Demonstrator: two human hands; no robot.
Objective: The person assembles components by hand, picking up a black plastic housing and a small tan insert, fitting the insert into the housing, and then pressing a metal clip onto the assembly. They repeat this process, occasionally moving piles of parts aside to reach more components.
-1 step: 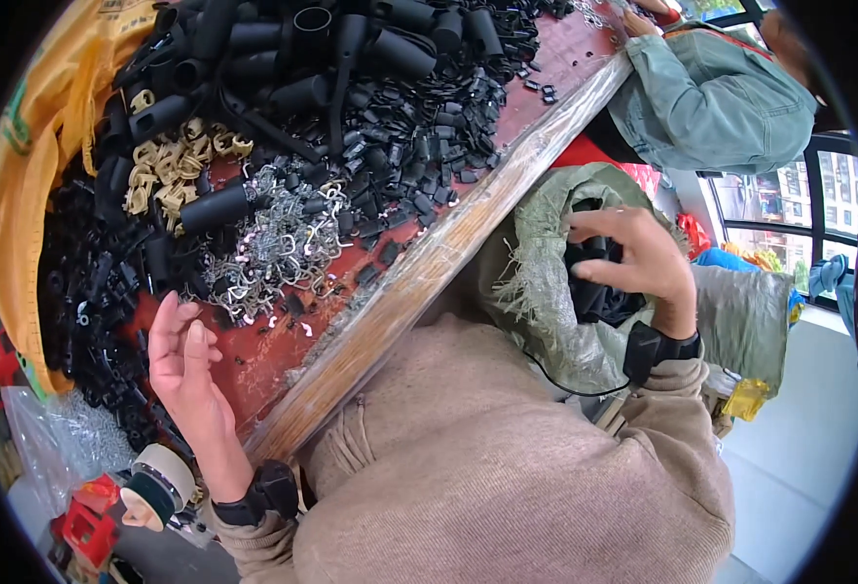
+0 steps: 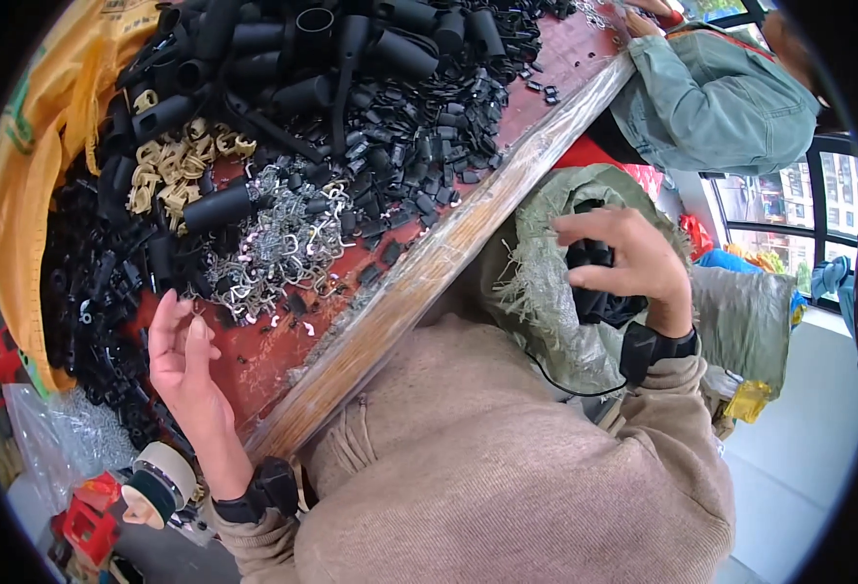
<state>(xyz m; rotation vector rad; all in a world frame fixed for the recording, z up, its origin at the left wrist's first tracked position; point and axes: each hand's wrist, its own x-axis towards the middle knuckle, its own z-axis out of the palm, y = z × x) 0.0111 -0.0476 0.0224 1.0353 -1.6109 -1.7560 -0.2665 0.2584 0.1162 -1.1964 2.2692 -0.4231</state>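
My left hand (image 2: 187, 362) is raised over the near part of the red tabletop (image 2: 254, 352), with its fingers loosely bent and apart and nothing visible in them. Just beyond it lies a tangle of small bent metal pieces (image 2: 288, 234). To the right, my right hand (image 2: 633, 255) hovers at the mouth of a pale green woven sack (image 2: 544, 255), thumb and fingers spread with a gap between. Below that hand, black parts (image 2: 592, 302) show inside the sack; their exact kind is hard to make out.
Black tubes (image 2: 400, 54), small black plastic pieces (image 2: 434, 136) and beige clips (image 2: 171, 175) are heaped on the table. Its wooden edge (image 2: 429, 255) runs diagonally before me. A co-worker's green sleeve (image 2: 730, 97) is at the far right. Tape rolls (image 2: 164, 475) sit lower left.
My right hand has shifted slightly left over the sack's mouth. My left hand has hardly moved.
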